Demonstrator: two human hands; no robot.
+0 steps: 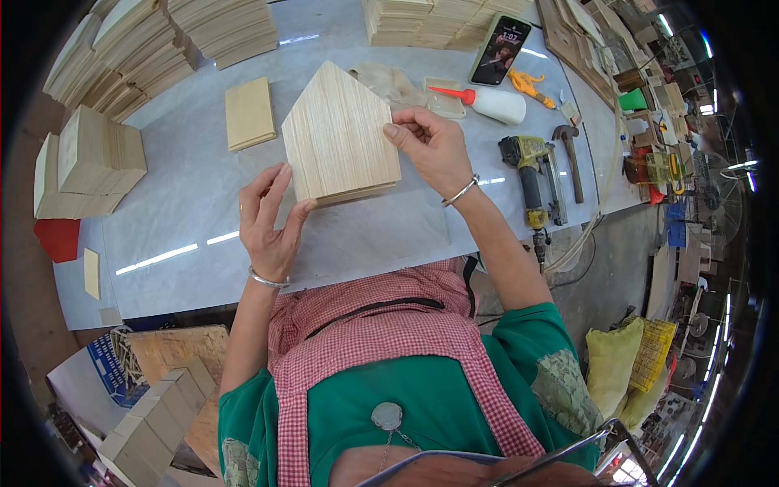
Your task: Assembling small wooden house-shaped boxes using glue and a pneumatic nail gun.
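Between my hands is a stack of house-shaped wooden boards, pale and grained, with its peak pointing away from me. The near edge shows more than one layer. My left hand grips the lower left corner, with the thumb at the near edge and the fingers along the left side. At the upper right side, my right hand pinches the edge between thumb and curled fingers. Small rectangular wooden pieces lie just left of the boards. A white glue bottle with a red nozzle rests beyond my right hand.
A nail gun and a hammer lie on the grey-topped table at right. Behind the glue bottle leans a phone, near orange-handled pliers. Stacked wooden boards line the far side; more wooden blocks stand at left.
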